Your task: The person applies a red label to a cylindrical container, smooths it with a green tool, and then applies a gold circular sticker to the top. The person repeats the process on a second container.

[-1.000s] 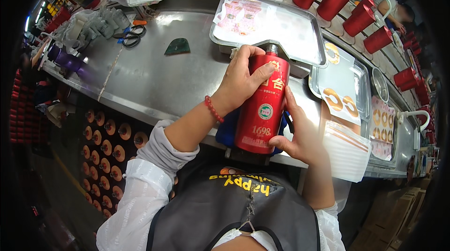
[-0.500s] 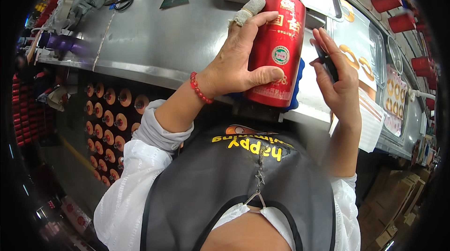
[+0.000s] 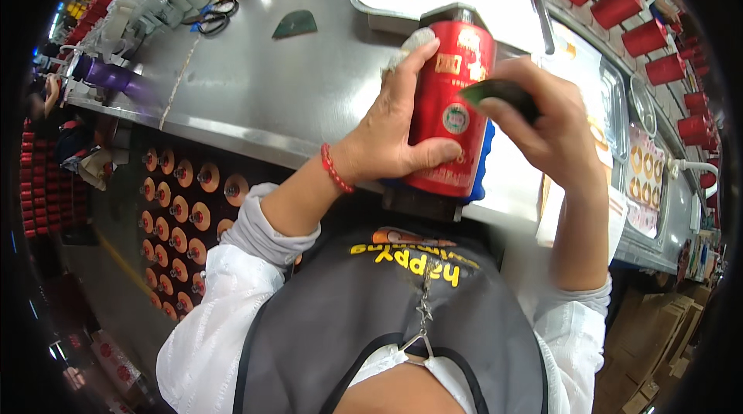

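A red bottle with gold print and a round green-and-white sticker lies on a blue support at the near edge of the steel table. My left hand is closed around its left side, thumb across the lower front; a pale cover sits on one fingertip. In my right hand is a dark green scraper, pinched between thumb and fingers. Its tip is at the bottle's front just above the sticker; whether it touches I cannot tell.
Behind the bottle stands a tray with printed sheets. A half-round dark green piece and scissors lie on the table. Gold ring-shaped labels are at the right. Several red bottles line the far right; capped bottles stand below left.
My right hand has moved left from beside the bottle to over its front, bringing the scraper near the sticker. My left hand keeps its hold. The whole view has shifted slightly.
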`<move>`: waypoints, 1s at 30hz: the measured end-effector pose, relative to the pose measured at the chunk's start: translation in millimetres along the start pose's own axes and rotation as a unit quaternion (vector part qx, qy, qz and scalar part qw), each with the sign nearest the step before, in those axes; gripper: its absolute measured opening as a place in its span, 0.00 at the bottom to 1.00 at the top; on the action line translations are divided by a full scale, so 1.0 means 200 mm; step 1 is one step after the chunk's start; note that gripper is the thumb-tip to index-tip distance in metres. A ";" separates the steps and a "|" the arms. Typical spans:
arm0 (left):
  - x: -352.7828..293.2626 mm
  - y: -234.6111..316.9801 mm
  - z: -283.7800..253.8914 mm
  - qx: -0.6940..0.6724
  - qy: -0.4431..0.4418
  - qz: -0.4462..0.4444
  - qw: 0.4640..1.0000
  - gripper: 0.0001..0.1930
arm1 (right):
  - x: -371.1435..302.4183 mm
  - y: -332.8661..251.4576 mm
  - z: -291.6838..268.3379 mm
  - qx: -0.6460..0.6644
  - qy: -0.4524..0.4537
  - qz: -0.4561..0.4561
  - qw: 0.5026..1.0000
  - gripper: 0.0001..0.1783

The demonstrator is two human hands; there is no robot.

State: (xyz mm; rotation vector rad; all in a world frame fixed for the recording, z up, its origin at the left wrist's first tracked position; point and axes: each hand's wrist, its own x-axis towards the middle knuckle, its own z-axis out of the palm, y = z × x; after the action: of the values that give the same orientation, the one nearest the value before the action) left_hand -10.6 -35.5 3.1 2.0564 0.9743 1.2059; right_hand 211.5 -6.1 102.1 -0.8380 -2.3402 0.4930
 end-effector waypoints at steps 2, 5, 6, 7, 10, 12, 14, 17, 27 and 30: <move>0.00 -0.02 0.01 -0.036 -0.005 0.003 0.999 0.61 | 0.16 0.05 -0.01 -0.012 -0.077 -0.031 0.996 0.13; -0.01 -0.02 0.02 -0.064 0.028 0.012 0.998 0.56 | 0.35 0.20 -0.03 -0.237 0.031 -0.029 0.971 0.12; 0.00 -0.05 -0.03 -0.044 0.010 -0.020 0.999 0.50 | 0.37 0.17 -0.03 -0.150 -0.033 -0.031 0.988 0.12; -0.01 -0.09 -0.12 -0.026 -0.005 -0.055 0.998 0.45 | 0.35 0.12 -0.02 -0.062 -0.101 -0.033 0.992 0.11; 0.00 -0.33 -0.33 0.146 0.011 -0.089 0.985 0.27 | 0.34 0.09 0.02 -0.141 -0.077 -0.029 0.987 0.08; 0.02 -0.65 -0.47 0.348 0.003 -0.100 0.932 0.24 | 0.35 0.18 0.00 -0.315 0.108 -0.111 0.936 0.06; 0.01 -0.78 -0.60 0.464 0.002 -0.201 0.863 0.25 | 0.20 0.10 0.08 -0.283 0.004 -0.159 0.946 0.07; -0.04 -0.96 -0.76 0.462 0.003 -0.200 0.864 0.27 | 0.09 -0.13 0.03 -0.083 -0.163 -0.155 0.971 0.09; 0.11 -0.83 -0.89 0.286 -0.089 -0.270 0.915 0.20 | 0.08 0.03 0.14 -0.241 -0.017 -0.201 0.949 0.09; 0.09 -0.40 -0.64 -0.083 0.011 -0.321 0.943 0.17 | -0.02 -0.10 0.09 0.047 -0.056 0.108 0.991 0.08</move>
State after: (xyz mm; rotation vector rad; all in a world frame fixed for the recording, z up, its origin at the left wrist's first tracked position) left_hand -143.3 37.8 8.3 1.4204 1.3603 0.9145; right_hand 193.5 -25.9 98.3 -1.0494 -2.3161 0.7536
